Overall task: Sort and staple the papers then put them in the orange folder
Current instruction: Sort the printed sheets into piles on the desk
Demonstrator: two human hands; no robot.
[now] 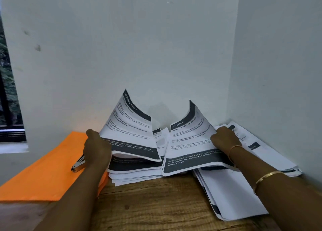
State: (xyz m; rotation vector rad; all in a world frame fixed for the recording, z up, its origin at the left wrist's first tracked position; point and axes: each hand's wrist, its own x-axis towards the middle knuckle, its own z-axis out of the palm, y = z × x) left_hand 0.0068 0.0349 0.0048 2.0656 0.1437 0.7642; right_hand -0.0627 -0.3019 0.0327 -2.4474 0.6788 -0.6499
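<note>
Orange flat paper folder lay at the left of the wooden tabletop, silver metal stapler resting on it. Our left hand gripped white printed "Dressing Table" sheets; our right hand gripped "Kitchen" sheets. We judged sorting underway, stapling and filing outstanding.

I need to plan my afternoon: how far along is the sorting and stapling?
Early. Done: some sheets lie in a separate pile at right; nothing looks filed. In hand: left hand lifts a Dressing Table sheet, right hand a Kitchen sheet, so sorting is under way. Left: stapling, as the stapler lies unused on the orange folder, then filing.
</note>
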